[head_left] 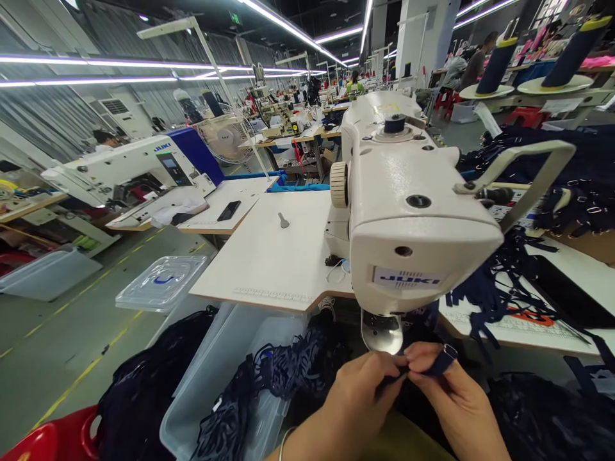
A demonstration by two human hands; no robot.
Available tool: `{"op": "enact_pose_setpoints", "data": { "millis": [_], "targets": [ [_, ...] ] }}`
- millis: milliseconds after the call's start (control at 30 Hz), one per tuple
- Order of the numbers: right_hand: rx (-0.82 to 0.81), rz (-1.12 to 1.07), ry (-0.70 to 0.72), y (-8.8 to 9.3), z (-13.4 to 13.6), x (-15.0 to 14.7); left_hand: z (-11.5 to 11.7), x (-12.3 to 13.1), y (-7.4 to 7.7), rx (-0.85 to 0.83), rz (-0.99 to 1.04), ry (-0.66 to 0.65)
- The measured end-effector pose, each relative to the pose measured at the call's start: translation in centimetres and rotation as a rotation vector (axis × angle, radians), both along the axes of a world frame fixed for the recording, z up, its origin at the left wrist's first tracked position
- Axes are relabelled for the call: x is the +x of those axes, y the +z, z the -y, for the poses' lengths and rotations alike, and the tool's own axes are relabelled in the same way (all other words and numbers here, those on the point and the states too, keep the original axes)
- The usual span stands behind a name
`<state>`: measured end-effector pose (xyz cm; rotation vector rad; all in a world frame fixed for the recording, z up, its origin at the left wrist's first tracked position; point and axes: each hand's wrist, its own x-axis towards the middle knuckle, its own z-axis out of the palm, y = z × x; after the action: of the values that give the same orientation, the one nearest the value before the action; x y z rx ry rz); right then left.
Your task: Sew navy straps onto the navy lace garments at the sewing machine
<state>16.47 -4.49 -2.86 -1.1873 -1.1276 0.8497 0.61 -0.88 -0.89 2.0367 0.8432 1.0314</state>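
Both hands meet just below the head of a white sewing machine [423,250], close to its round metal plate [383,333]. My left hand [362,390] pinches dark navy fabric between thumb and fingers; much of that piece is hidden by the hand. My right hand [444,390] is closed on a narrow navy strap [439,362] with a small metal buckle [450,351] at its upper end. The fingertips of the two hands almost touch. I cannot tell whether both hold the same strap.
A clear plastic bin [192,390] with bundled navy straps [288,365] stands at lower left. On the white table [269,256] lies a small metal piece [282,220]. Orange-handled scissors [533,315], loose straps [500,288] and a black phone-like slab [571,294] lie at right.
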Motion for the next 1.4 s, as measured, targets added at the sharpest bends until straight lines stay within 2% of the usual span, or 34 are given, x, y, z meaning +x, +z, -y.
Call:
{"op": "enact_pose_setpoints", "data": {
  "millis": [100,167,367,467,567,767,833,933,1033,1100,1167,1200,1267,1333,1400],
  "targets": [
    [0.174,0.016,-0.012,-0.8,0.0,-0.2,0.2,-0.2,-0.3,0.220,-0.055,0.008],
    [0.270,0.065,0.006,-1.3,0.0,0.0,0.3,-0.2,-0.3,0.298,-0.058,0.003],
    [0.366,0.238,0.037,-1.5,0.1,0.7,0.5,-0.4,-0.4,0.297,-0.022,-0.041],
    [0.374,0.325,0.035,-1.2,0.2,0.9,0.7,-0.3,-0.7,0.266,-0.023,-0.045],
    [0.317,0.432,0.033,-0.7,0.2,1.2,0.7,-0.2,-0.9,0.214,-0.029,-0.013],
    [0.077,0.528,0.165,1.7,-1.0,1.3,0.8,0.0,-0.6,-0.147,-0.048,0.171],
    [0.068,0.575,0.182,2.1,-1.7,1.1,0.8,0.1,-0.6,-0.206,-0.063,0.223],
    [0.151,0.692,0.129,1.6,-2.5,0.6,0.6,0.1,-0.9,-0.202,-0.096,0.294],
    [0.177,0.795,0.071,0.8,-3.1,0.4,-0.1,-0.2,-1.2,-0.067,-0.136,0.352],
    [0.115,0.801,0.066,0.6,-3.4,0.4,-0.6,-0.7,-1.1,0.158,-0.170,0.453],
    [0.020,0.756,0.057,0.6,-3.7,0.4,-1.1,-1.2,-0.8,0.451,-0.209,0.521],
    [-0.027,0.721,0.044,0.7,-3.9,0.5,-1.3,-1.5,-0.7,0.587,-0.237,0.491],
    [-0.108,0.636,0.014,0.8,-4.3,0.6,-1.6,-2.1,-0.3,0.771,-0.346,0.290],
    [-0.183,0.525,0.026,0.7,-4.7,0.8,-1.9,-2.4,-0.1,0.809,-0.500,0.064],
    [-0.264,0.393,0.097,0.5,-5.0,1.0,-2.2,-2.7,-0.2,0.768,-0.594,-0.021]
  ]
}}
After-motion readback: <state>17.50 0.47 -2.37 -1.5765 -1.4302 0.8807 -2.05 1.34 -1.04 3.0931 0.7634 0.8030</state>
